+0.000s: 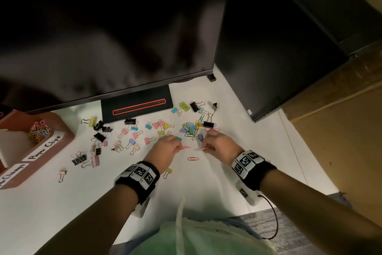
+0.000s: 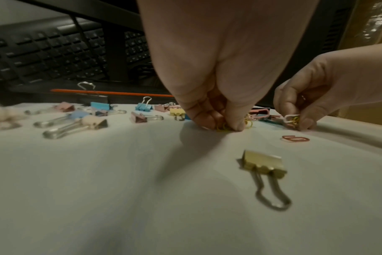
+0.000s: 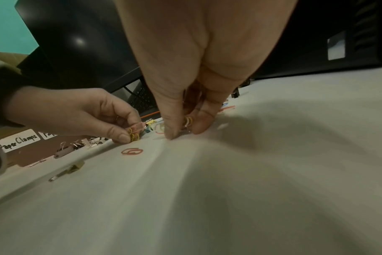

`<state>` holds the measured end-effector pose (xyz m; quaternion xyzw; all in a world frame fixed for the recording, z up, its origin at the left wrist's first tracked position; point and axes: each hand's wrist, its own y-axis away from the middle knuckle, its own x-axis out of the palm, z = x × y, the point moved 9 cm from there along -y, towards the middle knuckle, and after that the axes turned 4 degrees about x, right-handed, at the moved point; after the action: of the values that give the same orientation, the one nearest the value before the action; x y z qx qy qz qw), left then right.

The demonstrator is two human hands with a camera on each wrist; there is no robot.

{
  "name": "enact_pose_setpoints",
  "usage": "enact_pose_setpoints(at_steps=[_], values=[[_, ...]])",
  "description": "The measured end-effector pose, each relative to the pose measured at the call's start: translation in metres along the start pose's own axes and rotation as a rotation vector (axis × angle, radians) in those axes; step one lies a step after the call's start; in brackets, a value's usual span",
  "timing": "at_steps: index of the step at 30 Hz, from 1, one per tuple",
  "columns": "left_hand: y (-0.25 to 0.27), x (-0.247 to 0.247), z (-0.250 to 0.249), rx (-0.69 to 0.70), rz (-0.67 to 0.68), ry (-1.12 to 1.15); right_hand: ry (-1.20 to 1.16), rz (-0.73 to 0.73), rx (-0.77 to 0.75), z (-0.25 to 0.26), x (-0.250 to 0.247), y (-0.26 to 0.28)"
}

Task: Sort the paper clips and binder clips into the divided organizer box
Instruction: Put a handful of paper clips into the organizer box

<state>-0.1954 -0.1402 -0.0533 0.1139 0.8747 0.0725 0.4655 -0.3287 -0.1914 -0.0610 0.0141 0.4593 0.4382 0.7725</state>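
Note:
Both hands are low over the white desk, near its middle. My left hand (image 1: 167, 146) pinches a small bunch of paper clips (image 2: 224, 127), yellow and pink, against the desk. My right hand (image 1: 215, 143) pinches another bunch of paper clips (image 3: 188, 121), white and yellow. A red paper clip (image 1: 193, 159) lies loose between the wrists. Colourful binder clips (image 1: 132, 135) are scattered to the left, and a heap of paper clips (image 1: 190, 129) lies just beyond the hands. The brown organizer box (image 1: 51, 151) stands at the left, with paper clips (image 1: 39, 131) in its "Paper Clips" section.
A dark monitor (image 1: 103, 37) on a black stand (image 1: 136, 103) hangs over the back of the desk. A black computer case (image 1: 279, 48) stands at the right. One yellow binder clip (image 2: 264, 165) lies near my left wrist. A keyboard (image 2: 55, 51) sits behind the stand.

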Motion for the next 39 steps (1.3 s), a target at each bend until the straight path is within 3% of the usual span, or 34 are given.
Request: enact_pose_setpoints(at_steps=[5,14,21,24,31,36,39], values=[[0.02,-0.022,0.018,-0.076,-0.15,0.107,0.006,0.078,-0.157,0.036,0.022,0.006],[0.062,-0.051,0.05,-0.154,-0.272,0.191,0.177,0.096,-0.047,0.055,0.043,-0.007],[0.104,-0.084,0.083,-0.186,-0.4,0.273,0.237,0.152,-0.092,0.091,0.054,-0.02],[0.132,-0.122,0.114,-0.265,-0.506,0.225,0.181,0.113,-0.171,0.137,0.044,-0.04],[0.209,-0.226,0.216,-0.582,-0.741,0.105,0.083,-0.003,-0.396,0.318,0.04,-0.12],[0.216,-0.235,0.276,-0.72,-0.648,0.217,0.044,0.013,-0.343,0.405,0.069,-0.173],[0.213,-0.242,0.276,-0.697,-0.585,0.073,0.087,0.077,-0.276,0.416,0.091,-0.189]])
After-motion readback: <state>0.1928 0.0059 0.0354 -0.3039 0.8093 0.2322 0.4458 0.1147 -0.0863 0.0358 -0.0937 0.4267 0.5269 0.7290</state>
